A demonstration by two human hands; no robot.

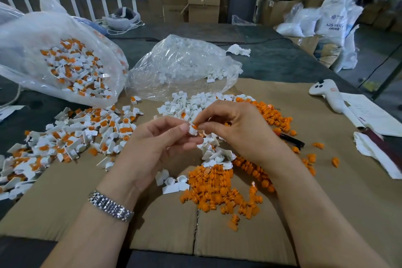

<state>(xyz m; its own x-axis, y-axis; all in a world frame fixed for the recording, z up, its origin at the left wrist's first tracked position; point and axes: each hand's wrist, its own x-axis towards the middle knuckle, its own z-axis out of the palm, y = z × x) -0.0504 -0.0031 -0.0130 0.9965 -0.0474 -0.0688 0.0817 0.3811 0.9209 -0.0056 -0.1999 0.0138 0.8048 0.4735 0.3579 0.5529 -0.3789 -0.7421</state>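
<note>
Left hand (161, 141) pinched a white clip (191, 130) between thumb and fingertips, fingers curled round it, held up above the middle of the cardboard sheet (282, 213). Right hand (235, 128) met it from the other side, thumb and forefinger clamped on an orange plug (195, 126) that touched the top of the clip; how far it sat in the socket couldn't be told, the fingers covered it. Step looked like mid-insertion: plug being seated into clip. Next move probably calls for a firm squeeze to push the plug fully home, then dropping the joined piece onto the finished pile (87, 135) to the left and grabbing fresh parts. Wristwatch (111, 205) on the left wrist. Just below the hands lay the loose orange plugs (215, 191); just behind them the loose white clips (187, 104), spilling out of a clear bag (182, 65). Farther left a bigger bag (71, 65) held more joined white-and-orange pieces. Black pen (291, 139) near the right wrist, partly hidden. Well off to the right: a white controller (328, 93), papers (369, 113), a white cloth (374, 152). Risk, as a guess: a tilted plug could jam or pop out.
</note>
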